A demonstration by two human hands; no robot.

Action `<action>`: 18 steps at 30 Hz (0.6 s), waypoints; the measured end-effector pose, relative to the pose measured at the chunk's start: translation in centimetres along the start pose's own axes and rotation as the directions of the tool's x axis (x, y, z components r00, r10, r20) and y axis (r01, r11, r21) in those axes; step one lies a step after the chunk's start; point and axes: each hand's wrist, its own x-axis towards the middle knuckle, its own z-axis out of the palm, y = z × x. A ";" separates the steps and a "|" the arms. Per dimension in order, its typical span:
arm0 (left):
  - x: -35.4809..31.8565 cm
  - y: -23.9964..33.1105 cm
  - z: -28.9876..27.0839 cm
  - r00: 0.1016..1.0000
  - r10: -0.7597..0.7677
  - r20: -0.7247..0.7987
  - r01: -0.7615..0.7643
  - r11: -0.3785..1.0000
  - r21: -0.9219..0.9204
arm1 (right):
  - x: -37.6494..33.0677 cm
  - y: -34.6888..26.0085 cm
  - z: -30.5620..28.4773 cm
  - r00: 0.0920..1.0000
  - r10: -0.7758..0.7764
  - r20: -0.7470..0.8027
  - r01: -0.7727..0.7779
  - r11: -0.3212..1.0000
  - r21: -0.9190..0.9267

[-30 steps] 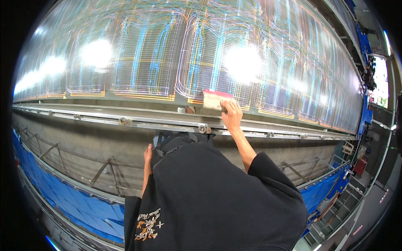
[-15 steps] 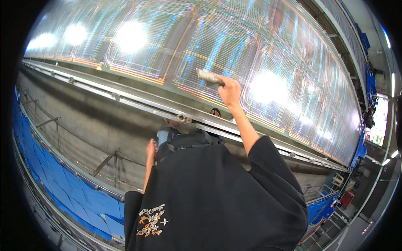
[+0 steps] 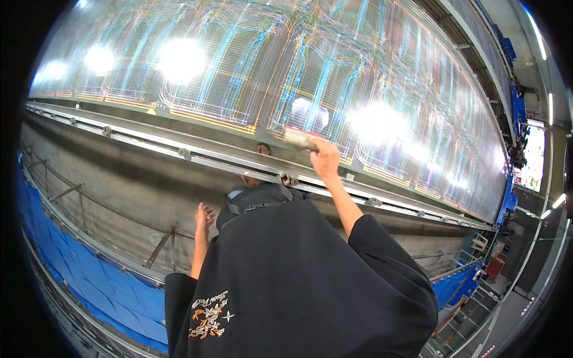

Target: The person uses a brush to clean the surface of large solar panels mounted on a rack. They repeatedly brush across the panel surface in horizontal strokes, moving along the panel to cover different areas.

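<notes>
My right hand (image 3: 325, 160) is closed on one end of a flat, pale scraper-like tool (image 3: 301, 139) with a reddish edge. I cannot make out its exact kind. The tool is over the near edge of a long, shiny surface (image 3: 239, 65) patterned with fine blue, orange and white lines. Just beyond the tool, a pale bright patch (image 3: 310, 113) shows on the pattern. My left hand (image 3: 205, 216) hangs low at my left side with nothing in it, its fingers apart.
A metal rail (image 3: 221, 164) with several small fittings runs along the patterned surface's near side. Behind me on the left, blue sheeting (image 3: 77, 268) covers another long frame. A concrete aisle (image 3: 113, 191) lies between them. At the far right stand a red object (image 3: 494, 268) and metal framing.
My right hand has drawn the tool back toward the near edge, and the pale patch now shows beyond it. My left hand has shifted slightly left, its fingers more spread.
</notes>
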 end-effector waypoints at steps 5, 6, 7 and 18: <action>0.9 2.2 5.1 0.987 0.133 0.087 -0.152 0.955 0.254 | 10.0 2.3 0.0 0.981 0.133 -0.138 -0.143 0.988 -0.065; 0.9 2.5 5.5 0.979 0.183 0.091 -0.204 0.918 0.341 | 11.5 2.4 1.1 0.986 0.096 -0.134 -0.104 0.993 -0.057; 0.5 2.5 5.8 0.968 0.232 0.098 -0.252 0.870 0.423 | 12.7 2.3 2.2 0.990 0.056 -0.130 -0.063 0.997 -0.049; -0.9 1.7 4.2 0.995 0.097 -0.013 -0.088 0.949 0.303 | 2.6 1.6 -1.2 0.999 0.026 0.029 -0.026 1.000 0.005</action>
